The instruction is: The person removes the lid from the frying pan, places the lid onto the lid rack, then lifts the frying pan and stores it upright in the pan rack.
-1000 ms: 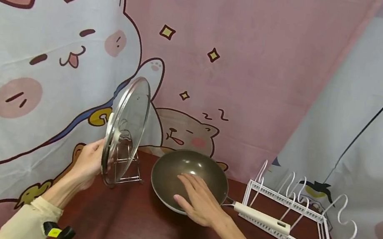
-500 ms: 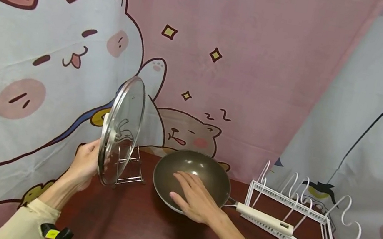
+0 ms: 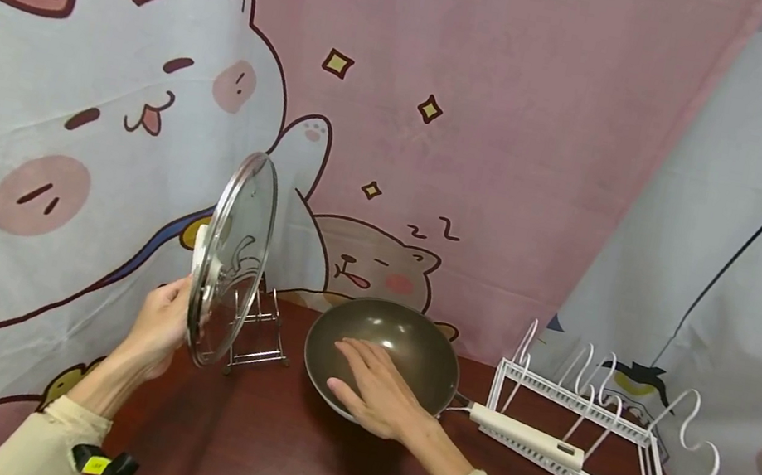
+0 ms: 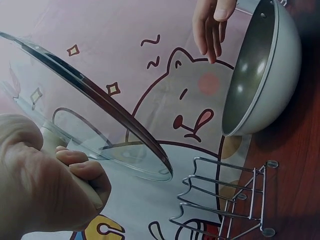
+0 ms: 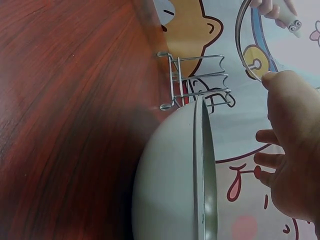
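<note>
My left hand [image 3: 158, 326] grips the pale handle [image 4: 75, 175] of a round glass pot lid [image 3: 236, 264] with a metal rim. The lid is held up on edge, above the table at the left. In the head view my right hand [image 3: 374, 392], fingers straight, is over a wok [image 3: 409, 343] with a dark inside. From the right wrist view, that hand hovers above the wok's rim and holds nothing. The wok, pale outside, sits on the table with its cream handle [image 3: 525, 436] pointing right.
Behind the lid stands a small metal wire rack [image 3: 261, 339]. A white rack with curved dividers [image 3: 576, 472] stands at the right, partly under the wok handle. A printed curtain [image 3: 520, 126] hangs behind the brown table [image 3: 288, 474].
My left hand has carried the lid a little to the left and turned it more edge-on. My right hand has drifted slightly left over the wok.
</note>
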`<state>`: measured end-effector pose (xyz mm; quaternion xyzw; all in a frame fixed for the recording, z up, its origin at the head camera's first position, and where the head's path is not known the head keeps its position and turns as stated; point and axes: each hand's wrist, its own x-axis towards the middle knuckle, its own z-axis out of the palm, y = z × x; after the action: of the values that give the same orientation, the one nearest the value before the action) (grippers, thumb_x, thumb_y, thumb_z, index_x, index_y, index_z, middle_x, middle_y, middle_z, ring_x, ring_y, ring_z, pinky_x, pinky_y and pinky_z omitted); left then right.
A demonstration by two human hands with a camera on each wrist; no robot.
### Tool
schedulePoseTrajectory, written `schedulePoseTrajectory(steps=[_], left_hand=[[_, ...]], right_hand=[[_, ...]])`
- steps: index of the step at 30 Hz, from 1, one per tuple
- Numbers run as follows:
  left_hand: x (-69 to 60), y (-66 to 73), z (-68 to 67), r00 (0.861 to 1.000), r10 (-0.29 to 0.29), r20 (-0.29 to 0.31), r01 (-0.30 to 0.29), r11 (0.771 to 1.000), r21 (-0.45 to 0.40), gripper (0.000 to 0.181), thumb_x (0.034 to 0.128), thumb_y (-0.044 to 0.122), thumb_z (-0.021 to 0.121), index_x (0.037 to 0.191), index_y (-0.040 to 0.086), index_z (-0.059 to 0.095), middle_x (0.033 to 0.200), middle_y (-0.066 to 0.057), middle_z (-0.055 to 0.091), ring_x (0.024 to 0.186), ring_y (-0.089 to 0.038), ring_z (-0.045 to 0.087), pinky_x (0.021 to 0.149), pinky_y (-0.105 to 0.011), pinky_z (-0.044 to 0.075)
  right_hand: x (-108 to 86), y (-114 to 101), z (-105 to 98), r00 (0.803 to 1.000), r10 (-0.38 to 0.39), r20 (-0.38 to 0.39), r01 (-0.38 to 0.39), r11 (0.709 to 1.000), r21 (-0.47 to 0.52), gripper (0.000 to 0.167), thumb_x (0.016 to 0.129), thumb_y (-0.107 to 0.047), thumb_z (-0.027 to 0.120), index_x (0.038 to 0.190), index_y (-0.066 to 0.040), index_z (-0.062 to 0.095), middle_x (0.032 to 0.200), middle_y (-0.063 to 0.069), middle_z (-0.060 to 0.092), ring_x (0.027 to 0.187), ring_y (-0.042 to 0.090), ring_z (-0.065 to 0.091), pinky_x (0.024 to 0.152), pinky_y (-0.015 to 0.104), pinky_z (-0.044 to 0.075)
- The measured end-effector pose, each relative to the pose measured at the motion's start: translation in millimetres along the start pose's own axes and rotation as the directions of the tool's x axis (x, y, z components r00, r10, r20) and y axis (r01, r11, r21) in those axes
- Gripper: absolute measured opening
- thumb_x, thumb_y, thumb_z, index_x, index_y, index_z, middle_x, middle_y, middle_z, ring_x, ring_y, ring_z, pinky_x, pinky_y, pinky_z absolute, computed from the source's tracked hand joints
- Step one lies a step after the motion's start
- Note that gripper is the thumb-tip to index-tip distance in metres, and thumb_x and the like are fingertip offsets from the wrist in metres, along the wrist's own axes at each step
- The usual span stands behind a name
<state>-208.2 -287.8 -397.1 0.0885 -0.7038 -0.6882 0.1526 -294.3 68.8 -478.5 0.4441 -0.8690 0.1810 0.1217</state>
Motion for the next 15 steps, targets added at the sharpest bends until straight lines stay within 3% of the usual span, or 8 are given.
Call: schedulePoseTrajectory(steps=[9, 15], left_hand=[[-0.5, -3.0, -1.6, 1.0, -0.004, -0.002, 0.004, 1.0, 0.015, 0.053, 0.1143, 0.062, 0.053, 0.084, 0.02, 0.062, 0.066, 0.008, 0.056, 0.054, -0.008, 0.047, 0.048, -0.026, 0.041], [0.4, -3.4, -1.3, 1.0, 0.006, 0.0, -0.006, 0.999, 0.041, 0.052, 0.1148, 0.062, 0.052, 0.087, 0.021, 0.065, 0.067, 0.009, 0.055, 0.055, -0.007, 0.045, 0.049, -0.026, 0.04]], right_hand=[[18.5, -7.0, 5.6, 0.999, -0.025, -0.023, 0.025, 1.0, -0.007, 0.061, 0.117, -0.042, 0.056, 0.167, -0.008, 0.049, 0.17, 0.017, 0.055, 0.161, 0.039, 0.051, 0.135, 0.058, 0.041], [25.7, -11.2, 11.1, 0.999, 0.038, 0.023, -0.04, 0.997, 0.064, 0.064, 0.117, -0.046, 0.055, 0.171, -0.013, 0.045, 0.176, 0.013, 0.05, 0.167, 0.035, 0.045, 0.139, 0.056, 0.036]])
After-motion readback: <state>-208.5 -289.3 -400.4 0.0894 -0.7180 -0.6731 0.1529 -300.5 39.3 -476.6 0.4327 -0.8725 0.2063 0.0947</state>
